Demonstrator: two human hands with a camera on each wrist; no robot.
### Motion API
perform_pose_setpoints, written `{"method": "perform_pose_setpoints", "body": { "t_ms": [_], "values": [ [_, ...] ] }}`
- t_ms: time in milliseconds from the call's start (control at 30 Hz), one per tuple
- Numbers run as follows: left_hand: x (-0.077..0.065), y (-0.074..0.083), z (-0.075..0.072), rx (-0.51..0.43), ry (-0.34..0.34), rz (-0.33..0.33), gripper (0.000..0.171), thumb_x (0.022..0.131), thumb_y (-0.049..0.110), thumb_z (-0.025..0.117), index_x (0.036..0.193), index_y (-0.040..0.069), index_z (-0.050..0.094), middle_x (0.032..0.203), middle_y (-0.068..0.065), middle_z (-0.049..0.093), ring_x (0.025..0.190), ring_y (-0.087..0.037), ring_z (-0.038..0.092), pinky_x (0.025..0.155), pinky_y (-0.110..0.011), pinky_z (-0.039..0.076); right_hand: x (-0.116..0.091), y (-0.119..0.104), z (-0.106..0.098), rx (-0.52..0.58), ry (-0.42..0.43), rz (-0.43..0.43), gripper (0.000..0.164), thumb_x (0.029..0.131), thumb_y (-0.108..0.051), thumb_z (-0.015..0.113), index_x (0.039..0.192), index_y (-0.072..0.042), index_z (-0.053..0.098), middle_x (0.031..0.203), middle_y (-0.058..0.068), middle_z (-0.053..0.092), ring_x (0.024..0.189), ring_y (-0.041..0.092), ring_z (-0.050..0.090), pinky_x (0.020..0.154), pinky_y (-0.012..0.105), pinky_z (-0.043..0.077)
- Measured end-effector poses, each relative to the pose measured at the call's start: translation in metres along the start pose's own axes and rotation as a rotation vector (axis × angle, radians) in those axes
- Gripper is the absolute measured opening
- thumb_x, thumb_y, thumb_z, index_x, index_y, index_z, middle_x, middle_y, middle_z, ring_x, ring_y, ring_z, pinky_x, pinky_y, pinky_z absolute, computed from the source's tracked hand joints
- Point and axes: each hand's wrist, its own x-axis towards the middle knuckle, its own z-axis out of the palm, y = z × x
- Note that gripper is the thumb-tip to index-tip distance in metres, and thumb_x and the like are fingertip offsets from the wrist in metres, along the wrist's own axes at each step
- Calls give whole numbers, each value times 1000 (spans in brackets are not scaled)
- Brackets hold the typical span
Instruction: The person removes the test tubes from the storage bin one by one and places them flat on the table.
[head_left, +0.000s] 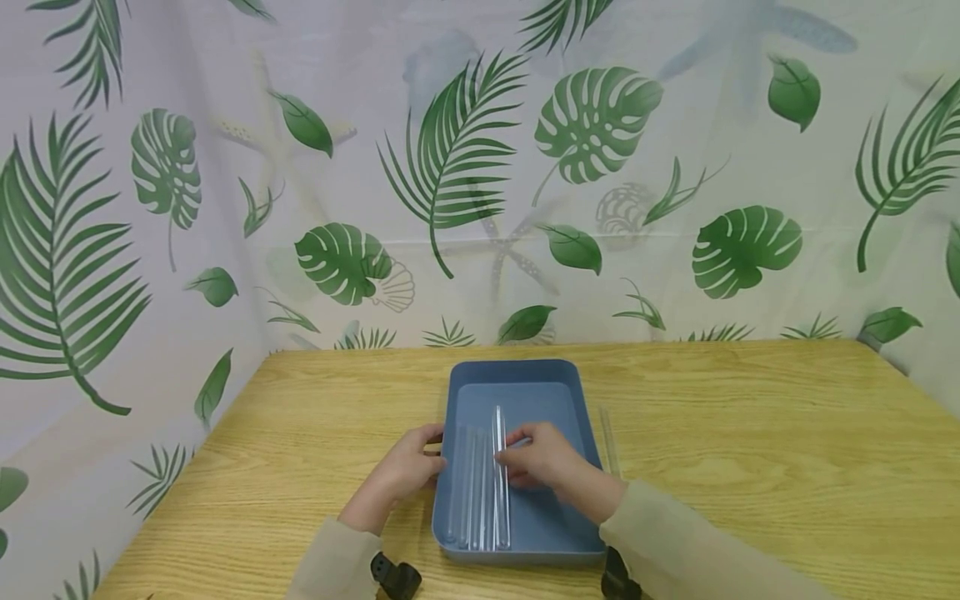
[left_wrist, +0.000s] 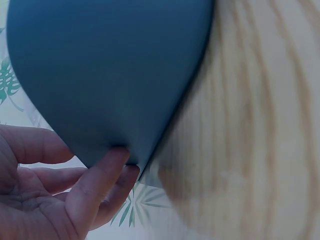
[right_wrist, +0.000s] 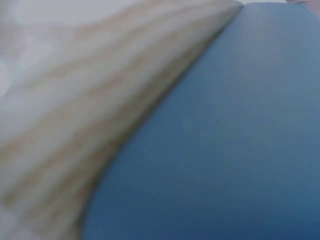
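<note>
A blue rectangular tray (head_left: 532, 525) lies on the table with several slender clear tubes (head_left: 472, 492) lengthwise along its left half. My right hand (head_left: 546, 457) reaches over the tray from the right. Thumb and fingertips pinch a clear tube (head_left: 502, 508) at the right side of the row. On the left, my left hand (head_left: 408, 460) holds the tray's side wall. In the left wrist view its fingertips (left_wrist: 117, 155) press the outer wall, while another digit passes behind the rim. The right wrist view shows the tray's outer wall (right_wrist: 215, 140), with the right hand out of sight.
Another clear tube (head_left: 609, 442) lies on the wooden table (head_left: 750, 467), just right of the tray and partly hidden by the right forearm. A white cloth with green leaf prints (head_left: 465, 150) hangs behind and to the left of the table. Black straps with cameras (head_left: 397, 577) sit at the wrists.
</note>
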Motion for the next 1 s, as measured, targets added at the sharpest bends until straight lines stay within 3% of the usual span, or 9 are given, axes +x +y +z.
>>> {"method": "perform_pose_setpoints", "body": {
  "t_ms": [567, 1000],
  "values": [
    [-2, 1, 0, -22, -2, 1, 49, 84, -9, 40, 132, -11, 29, 130, -28, 32, 109, -39, 46, 73, -39, 49, -3, -9, -11, 98, -2, -28, 26, 80, -1, 61, 104, 7, 55, 85, 14, 58, 66, 18, 60, 59, 31, 52],
    [-3, 2, 1, -28, -1, 1, 49, 84, -9, 40, 132, -11, 28, 130, -29, 32, 109, -40, 45, 74, -40, 49, -11, -7, -26, 72, 14, -30, 23, 79, -3, 62, 99, 8, 54, 79, 12, 60, 62, 15, 59, 56, 28, 52]
  ]
}}
